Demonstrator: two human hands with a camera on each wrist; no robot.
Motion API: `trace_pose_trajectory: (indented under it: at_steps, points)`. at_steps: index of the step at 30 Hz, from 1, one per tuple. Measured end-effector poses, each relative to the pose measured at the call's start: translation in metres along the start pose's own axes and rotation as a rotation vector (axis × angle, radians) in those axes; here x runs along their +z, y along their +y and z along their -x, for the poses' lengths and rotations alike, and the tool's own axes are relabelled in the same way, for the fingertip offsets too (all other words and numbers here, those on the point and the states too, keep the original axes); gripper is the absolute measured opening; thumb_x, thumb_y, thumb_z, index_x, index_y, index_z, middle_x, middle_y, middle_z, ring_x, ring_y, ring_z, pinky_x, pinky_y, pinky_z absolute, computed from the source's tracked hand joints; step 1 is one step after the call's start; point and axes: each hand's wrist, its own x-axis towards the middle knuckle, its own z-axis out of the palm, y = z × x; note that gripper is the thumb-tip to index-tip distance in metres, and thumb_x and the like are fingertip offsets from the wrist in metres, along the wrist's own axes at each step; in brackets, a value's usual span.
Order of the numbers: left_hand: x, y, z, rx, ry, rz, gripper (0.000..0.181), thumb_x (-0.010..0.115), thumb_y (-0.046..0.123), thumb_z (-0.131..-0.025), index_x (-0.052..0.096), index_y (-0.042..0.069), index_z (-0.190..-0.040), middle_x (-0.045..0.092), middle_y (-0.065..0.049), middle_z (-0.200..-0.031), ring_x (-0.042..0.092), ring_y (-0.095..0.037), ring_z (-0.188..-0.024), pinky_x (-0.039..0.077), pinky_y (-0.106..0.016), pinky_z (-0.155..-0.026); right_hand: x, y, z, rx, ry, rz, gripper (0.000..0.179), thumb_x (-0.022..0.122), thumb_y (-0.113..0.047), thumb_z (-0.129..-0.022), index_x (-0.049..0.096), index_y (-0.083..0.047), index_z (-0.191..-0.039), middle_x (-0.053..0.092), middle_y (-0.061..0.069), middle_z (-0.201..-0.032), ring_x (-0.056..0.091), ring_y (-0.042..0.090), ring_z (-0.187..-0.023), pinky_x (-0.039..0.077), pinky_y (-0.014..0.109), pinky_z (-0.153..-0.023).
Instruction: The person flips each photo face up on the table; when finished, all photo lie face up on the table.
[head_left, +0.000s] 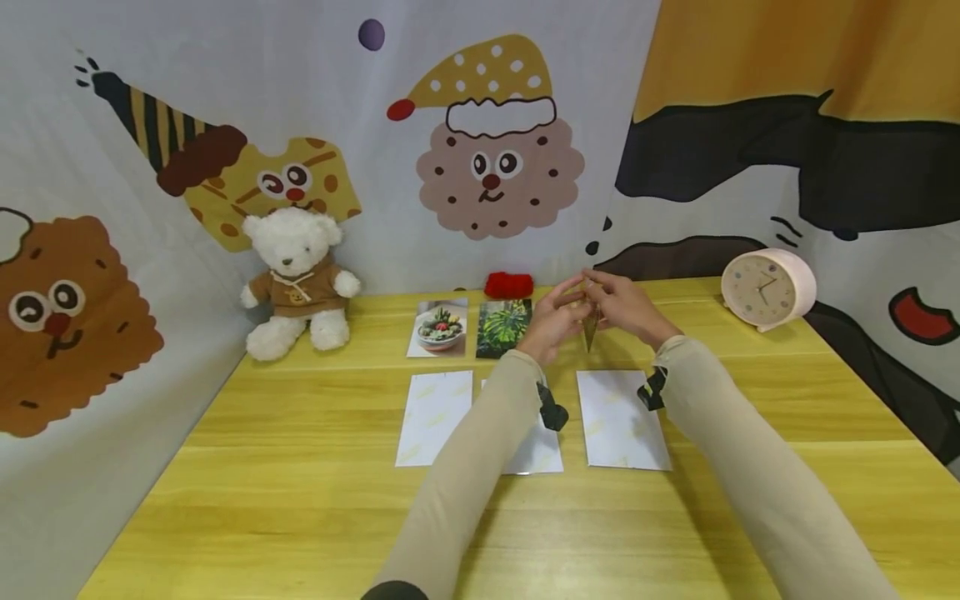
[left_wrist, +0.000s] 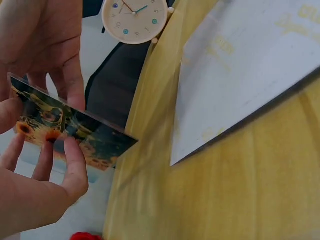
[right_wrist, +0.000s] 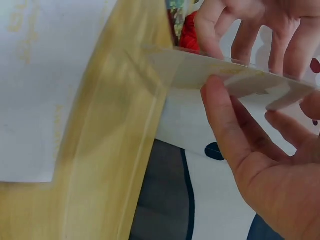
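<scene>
Between my two hands, a photo card (left_wrist: 95, 135) is tilted up above the far part of the table. Its printed side, with sunflowers on a dark ground, faces my left hand (head_left: 553, 321). My left fingers lie against that picture and hold the card. The plain white back of the card (right_wrist: 192, 70) faces my right hand (head_left: 626, 307), whose fingers hold it from that side. In the head view the card is almost edge-on, and the hands cover much of it.
Three white cards, including a left one (head_left: 437, 421) and a right one (head_left: 622, 421), lie nearer. Behind are a succulent-bowl photo (head_left: 438, 327), a green leaf photo (head_left: 501, 327) and a red bundle (head_left: 508, 285). A teddy bear (head_left: 300, 287) sits left; a clock (head_left: 765, 289) stands right.
</scene>
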Motion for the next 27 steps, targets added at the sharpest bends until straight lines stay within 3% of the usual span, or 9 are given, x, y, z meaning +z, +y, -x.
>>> trace_pose_trajectory:
  at_steps: [3,6,12,18,21,24,27]
  points:
    - [0.001,0.003,0.001,0.033,0.01,-0.087,0.048,0.068,0.009,-0.094,0.063,0.035,-0.134,0.06,0.0,-0.136,0.065,-0.013,-0.106,0.053,-0.042,-0.102,-0.001,-0.003,0.001,-0.021,0.029,-0.002,0.057,0.037,-0.03,-0.109,0.021,-0.015,-0.162,0.047,0.026,-0.148,0.065,0.037,-0.111,0.06,0.048,-0.09]
    - [0.001,0.004,0.0,0.054,0.007,-0.15,0.051,0.064,0.002,-0.093,0.064,0.03,-0.136,0.06,0.0,-0.137,0.064,-0.015,-0.109,0.054,-0.037,-0.095,-0.002,-0.006,0.001,-0.034,0.054,-0.012,0.06,0.042,-0.021,-0.107,0.019,-0.011,-0.162,0.049,0.029,-0.145,0.068,0.036,-0.104,0.062,0.047,-0.085]
    - [0.001,0.003,0.0,0.053,0.008,-0.225,0.056,0.062,-0.007,-0.09,0.064,0.024,-0.136,0.056,-0.001,-0.147,0.054,-0.021,-0.135,0.051,-0.041,-0.106,-0.003,-0.006,0.002,-0.062,0.078,0.019,0.066,0.043,-0.009,-0.102,0.015,-0.011,-0.162,0.052,0.032,-0.14,0.07,0.031,-0.081,0.062,0.047,-0.079]
    - [0.003,0.004,0.0,0.074,0.022,-0.299,0.056,0.067,-0.011,-0.084,0.068,0.019,-0.132,0.058,-0.004,-0.146,0.057,-0.02,-0.127,0.053,-0.039,-0.102,-0.004,-0.002,0.001,-0.067,0.086,0.097,0.064,0.043,-0.006,-0.101,0.021,-0.007,-0.16,0.052,0.03,-0.138,0.058,0.018,-0.065,0.057,0.03,-0.063]
    - [0.003,0.004,0.0,0.078,0.036,-0.345,0.055,0.07,-0.01,-0.083,0.069,0.017,-0.131,0.061,-0.008,-0.141,0.06,-0.021,-0.12,0.055,-0.038,-0.098,-0.004,0.001,0.0,-0.07,0.101,0.142,0.063,0.044,-0.006,-0.1,0.024,-0.004,-0.159,0.05,0.031,-0.143,0.058,0.025,-0.077,0.049,0.029,-0.063]
    - [0.002,0.003,-0.001,0.082,0.06,-0.38,0.055,0.071,-0.011,-0.082,0.07,0.016,-0.129,0.064,-0.008,-0.137,0.063,-0.02,-0.116,0.058,-0.034,-0.091,-0.005,0.005,0.0,-0.064,0.106,0.145,0.062,0.043,-0.005,-0.101,0.023,-0.004,-0.159,0.044,0.031,-0.15,0.058,0.034,-0.106,0.047,0.033,-0.075]
    - [-0.002,0.003,-0.003,0.088,0.131,-0.41,0.054,0.073,-0.012,-0.079,0.072,0.014,-0.126,0.067,-0.008,-0.131,0.064,-0.015,-0.102,0.057,-0.027,-0.077,-0.005,0.008,0.001,-0.058,0.105,0.106,0.063,0.043,-0.004,-0.101,0.022,-0.005,-0.16,0.037,0.03,-0.156,0.05,0.041,-0.129,0.046,0.037,-0.082]
